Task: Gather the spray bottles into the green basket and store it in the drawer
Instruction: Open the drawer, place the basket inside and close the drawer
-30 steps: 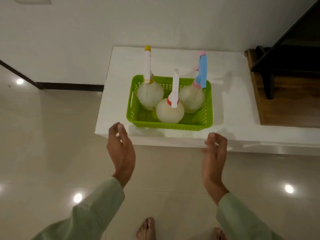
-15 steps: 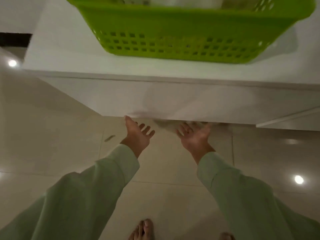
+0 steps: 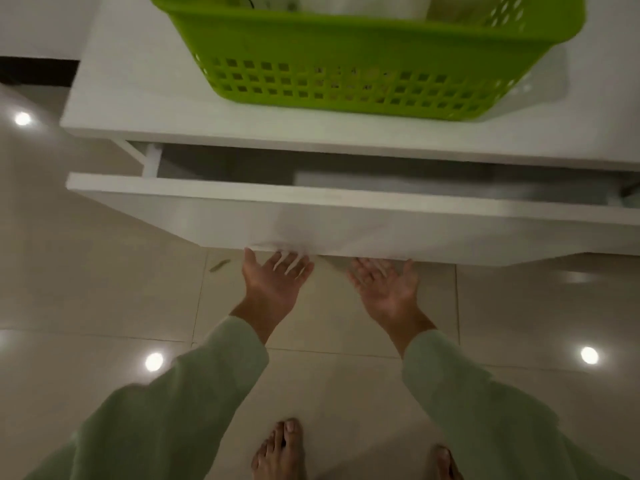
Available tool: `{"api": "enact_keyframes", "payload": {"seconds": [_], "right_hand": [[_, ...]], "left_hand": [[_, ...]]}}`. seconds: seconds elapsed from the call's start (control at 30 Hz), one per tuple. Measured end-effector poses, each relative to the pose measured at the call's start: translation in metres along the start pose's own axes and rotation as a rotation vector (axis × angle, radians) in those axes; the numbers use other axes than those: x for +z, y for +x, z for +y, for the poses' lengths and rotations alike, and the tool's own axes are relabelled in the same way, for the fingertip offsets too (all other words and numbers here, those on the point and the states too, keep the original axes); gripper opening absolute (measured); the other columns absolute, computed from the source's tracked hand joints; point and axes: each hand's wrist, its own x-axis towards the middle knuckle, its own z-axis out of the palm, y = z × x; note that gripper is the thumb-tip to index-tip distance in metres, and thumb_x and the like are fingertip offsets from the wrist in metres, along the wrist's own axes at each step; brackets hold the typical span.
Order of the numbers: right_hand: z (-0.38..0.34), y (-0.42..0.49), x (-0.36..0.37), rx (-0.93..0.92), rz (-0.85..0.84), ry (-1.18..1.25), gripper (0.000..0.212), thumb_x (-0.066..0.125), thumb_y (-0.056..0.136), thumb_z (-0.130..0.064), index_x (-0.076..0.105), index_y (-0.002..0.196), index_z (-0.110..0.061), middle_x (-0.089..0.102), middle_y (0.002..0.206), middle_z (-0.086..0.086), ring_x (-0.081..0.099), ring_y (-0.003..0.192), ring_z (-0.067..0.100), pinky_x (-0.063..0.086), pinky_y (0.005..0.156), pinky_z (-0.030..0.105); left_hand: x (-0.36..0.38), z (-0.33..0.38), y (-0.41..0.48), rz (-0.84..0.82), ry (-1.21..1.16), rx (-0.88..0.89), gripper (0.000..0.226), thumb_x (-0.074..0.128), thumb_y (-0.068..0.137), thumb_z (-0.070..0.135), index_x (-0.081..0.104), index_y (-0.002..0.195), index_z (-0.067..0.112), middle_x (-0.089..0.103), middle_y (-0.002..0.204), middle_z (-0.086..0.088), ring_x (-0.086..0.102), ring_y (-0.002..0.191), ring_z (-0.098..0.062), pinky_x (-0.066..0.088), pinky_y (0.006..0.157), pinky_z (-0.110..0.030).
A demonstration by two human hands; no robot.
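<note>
View from above, looking down at a pale tiled floor (image 3: pixel 104 289) w/ small bright light reflections. A white bench (image 3: pixel 145 81) fills the top of the view. Below its top, a white drawer (image 3: pixel 346 220) is part open: a gap shows btwn the drawer front and the bench edge, inside dim and hard to read.

On the bench top sits a green basket (image 3: pixel 363 77), plastic w/ square holes in its wall, near the front edge and right of centre; its top is cut off by the picture edge. Pale rounded shapes, the spray bottles (image 3: pixel 360 5), show just above the basket's rim, inside it; only their lower bodies are in view, blurred.

Two arms in light green sleeves (image 3: pixel 173 410) reach up from the bottom. Left hand (image 3: pixel 273 282) is palm up, fingers spread and a bit blurred, fingertips at the lower edge of the drawer front, thumb out to the left. Right hand (image 3: pixel 388 285) is also palm up, just beside the left but apart, fingers curled under the same lower edge, thumb out to the right. Neither hand pinches anything; both hook the drawer's underside.

Bare feet (image 3: pixel 280 448) show at the bottom on the floor.
</note>
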Motion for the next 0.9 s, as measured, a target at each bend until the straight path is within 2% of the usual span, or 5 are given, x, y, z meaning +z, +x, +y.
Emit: {"api": "enact_keyframes", "payload": {"seconds": [0.13, 0.23, 0.3, 0.47, 0.9], "right_hand": [[0.013, -0.105, -0.014, -0.484, 0.072, -0.874, 0.018, 0.053, 0.102, -0.015, 0.062, 0.117, -0.018, 0.069, 0.117, 0.008, 0.066, 0.107, 0.028, 0.052, 0.084, 0.040], [0.001, -0.188, -0.016, -1.287, -0.158, -1.416, 0.023, 0.058, 0.095, -0.015, 0.066, 0.117, -0.020, 0.065, 0.116, -0.004, 0.060, 0.113, 0.012, 0.045, 0.096, 0.023], [-0.014, -0.218, -0.004, -1.520, -0.158, -1.627, 0.035, 0.058, 0.094, -0.017, 0.061, 0.129, -0.018, 0.059, 0.128, 0.002, 0.053, 0.124, 0.020, 0.039, 0.106, 0.030], [-0.032, -0.236, 0.018, -1.158, -0.049, -2.235, 0.047, 0.054, 0.099, -0.022, 0.049, 0.146, -0.018, 0.056, 0.138, 0.009, 0.047, 0.134, 0.030, 0.021, 0.121, 0.053], [-0.011, -0.279, -0.022, -1.044, -0.032, -2.254, 0.030, 0.053, 0.097, -0.015, 0.067, 0.123, -0.020, 0.069, 0.110, 0.003, 0.062, 0.103, 0.027, 0.039, 0.104, 0.048]], "left_hand": [[-0.021, -0.016, -0.100, 0.153, 0.791, 0.429, 0.024, 0.052, 0.100, 0.023, 0.059, 0.122, 0.017, 0.068, 0.119, -0.006, 0.065, 0.112, -0.029, 0.057, 0.088, -0.034], [-0.027, -0.012, -0.183, 0.044, 1.378, 1.113, 0.019, 0.057, 0.096, 0.022, 0.061, 0.113, 0.029, 0.063, 0.114, 0.017, 0.061, 0.106, 0.000, 0.055, 0.078, -0.017], [-0.019, -0.005, -0.214, -0.036, 1.600, 1.361, 0.030, 0.056, 0.095, 0.027, 0.054, 0.125, 0.027, 0.054, 0.127, 0.012, 0.048, 0.120, 0.003, 0.047, 0.095, -0.019], [0.014, 0.007, -0.236, -0.073, 2.100, 1.163, 0.055, 0.052, 0.099, 0.030, 0.036, 0.150, 0.019, 0.039, 0.154, -0.008, 0.028, 0.147, -0.024, 0.021, 0.122, -0.046], [-0.013, -0.015, -0.273, 0.019, 2.294, 1.027, 0.035, 0.057, 0.093, 0.005, 0.064, 0.123, 0.020, 0.069, 0.113, -0.003, 0.062, 0.109, -0.025, 0.042, 0.101, -0.044]]}}
